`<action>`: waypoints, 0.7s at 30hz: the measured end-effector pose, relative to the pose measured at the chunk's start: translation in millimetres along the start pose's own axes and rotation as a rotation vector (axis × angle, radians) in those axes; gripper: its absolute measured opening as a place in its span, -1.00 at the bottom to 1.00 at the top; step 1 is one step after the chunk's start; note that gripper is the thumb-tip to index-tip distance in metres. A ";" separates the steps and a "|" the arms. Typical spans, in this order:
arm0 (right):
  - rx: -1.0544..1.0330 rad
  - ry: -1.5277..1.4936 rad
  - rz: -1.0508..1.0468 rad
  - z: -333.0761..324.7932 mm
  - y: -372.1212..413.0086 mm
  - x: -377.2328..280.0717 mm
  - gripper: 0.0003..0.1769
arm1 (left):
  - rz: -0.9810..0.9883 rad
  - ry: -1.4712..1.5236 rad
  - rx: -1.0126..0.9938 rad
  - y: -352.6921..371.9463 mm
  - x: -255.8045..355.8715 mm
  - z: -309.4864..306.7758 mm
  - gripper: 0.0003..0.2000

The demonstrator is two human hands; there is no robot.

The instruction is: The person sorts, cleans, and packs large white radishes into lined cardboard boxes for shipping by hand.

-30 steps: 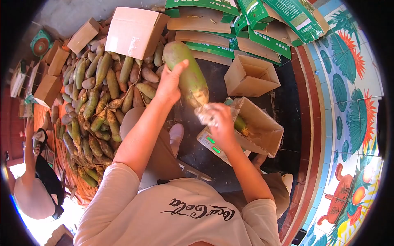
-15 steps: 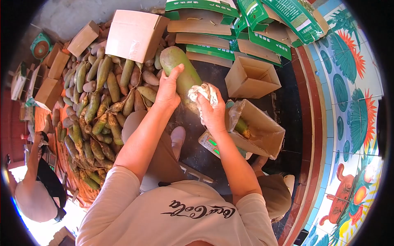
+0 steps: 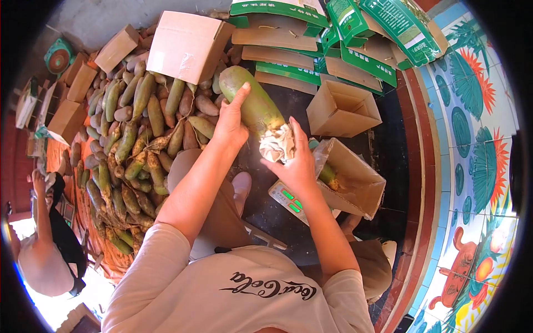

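Observation:
A large green radish-like vegetable (image 3: pixel 252 100) slants down to the right in front of me. My left hand (image 3: pixel 231 123) grips its left side, thumb on top. At its lower end, my right hand (image 3: pixel 293 158) holds a crumpled whitish cloth (image 3: pixel 276 143) against the tip, fingers along the cloth's right side. Below and to the right, an open cardboard box (image 3: pixel 363 186) with a green vegetable (image 3: pixel 328 174) inside stands by a scale (image 3: pixel 290 198) with lit green digits.
A big pile of similar vegetables (image 3: pixel 125 161) covers the left side, with a closed carton (image 3: pixel 183 47) on top. Green flattened cartons (image 3: pixel 277 39) lie at the top. An empty box (image 3: pixel 343 108) stands right of centre. Another person (image 3: pixel 44 255) is at far left.
My right hand and the cloth have shifted down onto the vegetable's lower tip, and the hand has turned to its side. The left hand keeps its hold.

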State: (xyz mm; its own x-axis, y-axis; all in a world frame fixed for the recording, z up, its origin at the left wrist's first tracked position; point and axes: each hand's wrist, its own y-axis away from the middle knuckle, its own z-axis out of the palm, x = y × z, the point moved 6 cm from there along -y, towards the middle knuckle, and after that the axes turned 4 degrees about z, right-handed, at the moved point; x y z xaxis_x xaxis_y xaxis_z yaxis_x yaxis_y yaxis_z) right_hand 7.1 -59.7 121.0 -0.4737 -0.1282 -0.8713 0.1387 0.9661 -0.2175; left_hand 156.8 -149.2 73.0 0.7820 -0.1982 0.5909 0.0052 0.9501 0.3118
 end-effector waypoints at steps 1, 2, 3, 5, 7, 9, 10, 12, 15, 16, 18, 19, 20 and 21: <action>0.038 0.326 -0.083 -2.0 1.9 -11.0 -0.28 | -0.018 -0.003 -0.009 2.1 -3.6 1.2 -0.46; -0.039 0.147 -0.033 -0.1 1.5 -1.3 -0.27 | -0.038 -0.008 -0.020 4.1 -6.0 2.3 -0.44; -0.115 -0.033 0.011 0.6 -2.7 12.8 -0.25 | -0.066 -0.004 -0.060 5.5 -3.9 4.3 -0.44; -0.248 -0.535 0.171 -1.1 -5.8 28.0 -0.22 | -0.122 0.007 -0.136 11.1 4.8 7.5 -0.42; -0.344 -0.624 0.286 -9.8 -8.4 31.5 -0.23 | -0.128 0.026 -0.212 21.0 12.2 17.1 -0.42; -0.396 -0.772 0.342 -9.4 -10.5 32.0 -0.24 | -0.135 0.089 -0.308 20.5 13.7 23.3 -0.35; -0.402 -0.708 0.316 -9.8 -11.7 31.6 -0.23 | -0.102 0.066 -0.276 16.5 12.1 21.1 -0.36; -0.418 -0.580 0.264 -10.2 -14.8 28.7 -0.22 | -0.034 0.023 -0.207 11.0 9.2 18.4 -0.38; -0.279 -0.260 0.044 -19.3 -23.9 13.9 -0.23 | 0.061 -0.039 -0.165 5.7 11.3 11.3 -0.41; -0.220 -0.181 -0.006 -21.6 -27.7 6.4 -0.23 | 0.084 -0.052 -0.170 4.2 12.0 12.0 -0.43; -0.111 0.174 -0.246 -8.9 -22.8 -26.8 -0.33 | 0.116 -0.079 -0.174 6.2 8.4 12.0 -0.45; -0.097 0.156 -0.186 -2.5 -22.9 -27.3 -0.38 | 0.137 -0.106 -0.190 8.8 8.5 14.2 -0.46; -0.084 0.139 -0.128 2.3 -24.8 -25.7 -0.43 | 0.159 -0.132 -0.205 11.4 9.6 16.4 -0.48; -0.058 0.108 -0.117 5.8 -27.3 -24.8 -0.48 | 0.185 -0.157 -0.219 13.2 12.5 19.2 -0.49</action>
State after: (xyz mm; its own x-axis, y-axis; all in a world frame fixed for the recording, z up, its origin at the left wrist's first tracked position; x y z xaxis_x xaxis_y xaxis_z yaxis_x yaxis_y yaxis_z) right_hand 20.1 -84.2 145.9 -0.5745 -0.2189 -0.7887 0.0280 0.9577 -0.2863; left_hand 154.6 -143.8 98.8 0.6764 -0.0360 0.7356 0.0192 0.9993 0.0312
